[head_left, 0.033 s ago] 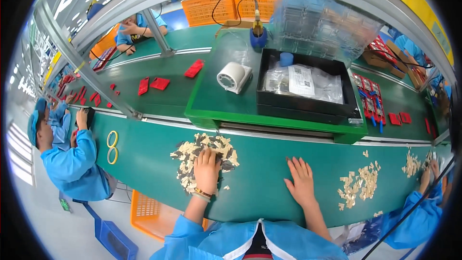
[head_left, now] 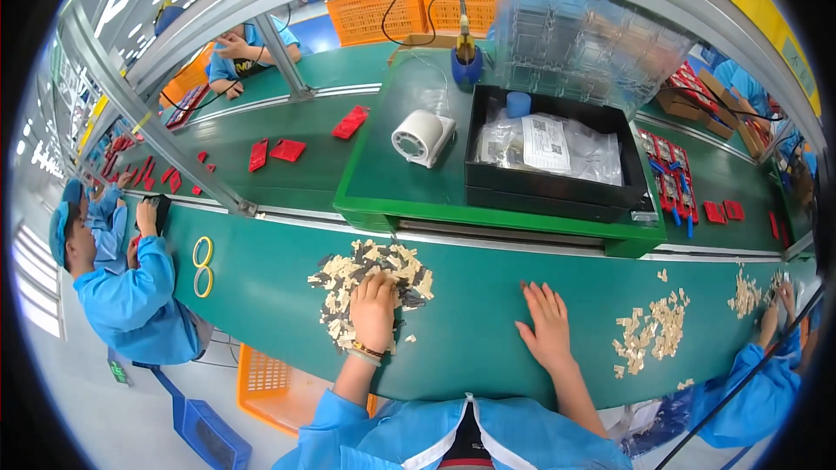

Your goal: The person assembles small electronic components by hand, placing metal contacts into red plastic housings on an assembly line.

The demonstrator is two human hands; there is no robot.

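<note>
Across the foreground we see a long green worktable (head_left: 470,339), its surface smooth and even, and behind it a green-edged stand (head_left: 370,194) that seems raised to keep supplies within reach yet off the working area. On it sits a black tray (head_left: 544,198), whose upright walls probably stop the crinkled, clear plastic bags (head_left: 588,157) inside from sliding. Nearer us, left of centre, lies the mixed pile (head_left: 370,254) of pale cream and dark grey pieces, within easy reach, while a looser, all-cream heap (head_left: 664,331) lies well apart to the right. Our left hand (head_left: 373,309) rests on the pile with its fingers bent down into it; they hide what is beneath, so we cannot tell whether they pinch anything. Our right hand (head_left: 549,331) lies palm down on bare table, fingers extended and thumb apart, gripping nothing we can see, perhaps simply for support. Farther left, two yellow rings (head_left: 203,252) touch, round and thin-rimmed. Smallest are the pieces themselves, flat, short and angular, overlapping at random; their material we cannot judge.
</note>
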